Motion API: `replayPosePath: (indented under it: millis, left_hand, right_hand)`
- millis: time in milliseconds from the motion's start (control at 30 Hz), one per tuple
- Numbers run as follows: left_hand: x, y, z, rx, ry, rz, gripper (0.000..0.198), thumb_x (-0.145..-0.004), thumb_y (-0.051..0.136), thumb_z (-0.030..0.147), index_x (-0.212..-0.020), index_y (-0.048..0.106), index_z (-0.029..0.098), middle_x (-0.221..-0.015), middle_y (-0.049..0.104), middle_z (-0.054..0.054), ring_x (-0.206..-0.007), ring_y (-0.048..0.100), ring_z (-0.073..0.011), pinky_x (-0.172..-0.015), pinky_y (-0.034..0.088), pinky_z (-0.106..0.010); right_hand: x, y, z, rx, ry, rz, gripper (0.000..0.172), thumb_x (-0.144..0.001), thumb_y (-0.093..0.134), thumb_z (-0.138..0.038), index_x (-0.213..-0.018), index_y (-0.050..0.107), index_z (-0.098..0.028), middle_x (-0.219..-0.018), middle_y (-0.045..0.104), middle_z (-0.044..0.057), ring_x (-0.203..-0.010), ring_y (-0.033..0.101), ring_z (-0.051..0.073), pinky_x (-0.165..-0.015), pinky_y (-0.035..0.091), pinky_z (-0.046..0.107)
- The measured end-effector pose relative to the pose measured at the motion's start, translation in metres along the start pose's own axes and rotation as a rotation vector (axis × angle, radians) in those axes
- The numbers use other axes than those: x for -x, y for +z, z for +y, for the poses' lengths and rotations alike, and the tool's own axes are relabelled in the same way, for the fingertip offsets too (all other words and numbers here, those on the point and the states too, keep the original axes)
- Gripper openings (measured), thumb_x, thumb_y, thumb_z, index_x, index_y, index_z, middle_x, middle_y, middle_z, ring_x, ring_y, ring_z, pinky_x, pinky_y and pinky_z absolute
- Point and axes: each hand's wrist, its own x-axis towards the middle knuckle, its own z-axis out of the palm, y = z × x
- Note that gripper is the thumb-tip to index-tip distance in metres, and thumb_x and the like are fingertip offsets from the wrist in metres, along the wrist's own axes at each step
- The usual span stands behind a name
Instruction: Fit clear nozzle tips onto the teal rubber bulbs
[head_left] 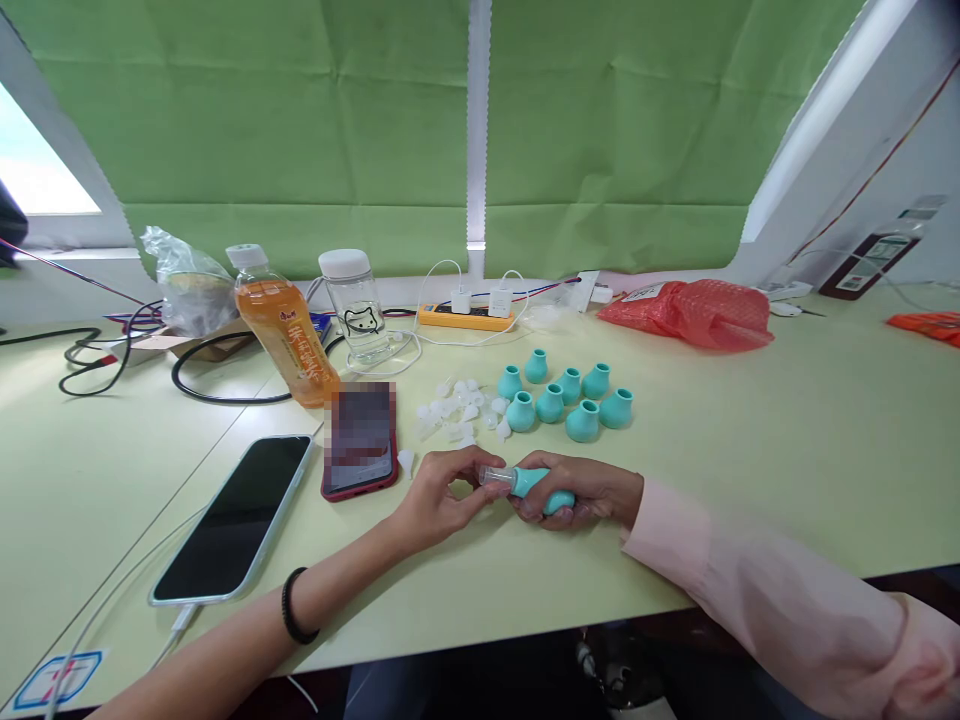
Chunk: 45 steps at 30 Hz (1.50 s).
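My right hand (585, 490) is wrapped around a teal squeeze bulb (559, 501) that lies on its side, neck pointing left. A clear plastic tube (496, 477) sits at the bulb's neck. My left hand (450, 490) pinches that tube between thumb and fingertips. Just beyond the hands, several more teal bulbs (550, 403) stand upright with their openings facing up. To their left lies a loose pile of small whitish translucent plastic tips (461, 405). One single tip (406, 461) rests apart, beside the red-cased phone.
Left of my hands lie a red-cased phone (361, 440) and a larger phone (236, 520) on a cable. Behind stand an orange drink bottle (285, 330), a clear cup (362, 320) and a power strip (465, 317). A red bubble-wrap bag (694, 313) lies at the back right.
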Motion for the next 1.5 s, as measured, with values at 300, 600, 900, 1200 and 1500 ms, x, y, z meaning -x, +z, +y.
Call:
replayPosePath:
  millis: [300,600,900,1200,1500]
  left_hand:
    - [0.000,0.000,0.004,-0.002,0.016,0.001,0.022,-0.071,0.057,0.031,-0.083,0.059,0.012,-0.067,0.062,-0.005,-0.058,0.055,-0.0115,-0.055,0.048,-0.021]
    - [0.001,0.000,0.004,-0.031,0.042,0.010,0.020,-0.071,0.057,0.031,-0.081,0.060,0.014,-0.072,0.065,-0.006,-0.064,0.058,-0.0142,-0.057,0.048,-0.022]
    - [0.001,-0.001,0.001,-0.121,0.116,0.070,0.022,-0.072,0.055,0.030,-0.088,0.060,0.015,-0.067,0.063,-0.003,-0.058,0.055,-0.0118,-0.057,0.046,-0.022]
    - [-0.013,-0.018,-0.017,-0.512,0.144,0.290,0.021,-0.078,0.043,0.020,-0.094,0.056,0.017,-0.092,0.056,-0.008,-0.089,0.049,-0.0201,-0.078,0.041,-0.034]
    - [-0.016,-0.012,-0.023,-1.001,0.026,0.084,0.033,-0.078,0.041,0.033,-0.106,0.051,0.019,-0.122,0.037,-0.012,-0.104,0.030,-0.0325,-0.080,0.029,-0.051]
  right_hand:
    - [-0.001,-0.003,0.002,-0.028,-0.005,-0.095,0.010,-0.059,0.055,-0.014,-0.065,0.046,-0.015,-0.050,0.046,-0.007,-0.028,0.035,0.000,-0.021,0.014,0.009]
    - [-0.003,-0.005,0.006,-0.078,-0.040,-0.152,0.010,-0.060,0.054,-0.014,-0.066,0.046,-0.014,-0.050,0.046,-0.006,-0.030,0.035,0.000,-0.023,0.015,0.009]
    - [-0.003,0.003,0.002,-0.121,-0.123,-0.125,0.015,-0.058,0.057,-0.013,-0.068,0.046,-0.014,-0.052,0.046,-0.006,-0.034,0.035,0.000,-0.028,0.020,0.011]
    - [0.002,-0.005,0.000,-0.298,-0.505,-0.051,0.018,-0.065,0.055,-0.029,-0.071,0.046,-0.015,-0.058,0.044,-0.004,-0.038,0.037,0.003,-0.034,0.020,0.016]
    - [-0.004,-0.006,0.007,-0.301,-0.556,-0.061,0.014,-0.062,0.055,-0.022,-0.071,0.051,-0.013,-0.058,0.047,-0.001,-0.043,0.043,0.007,-0.042,0.026,0.021]
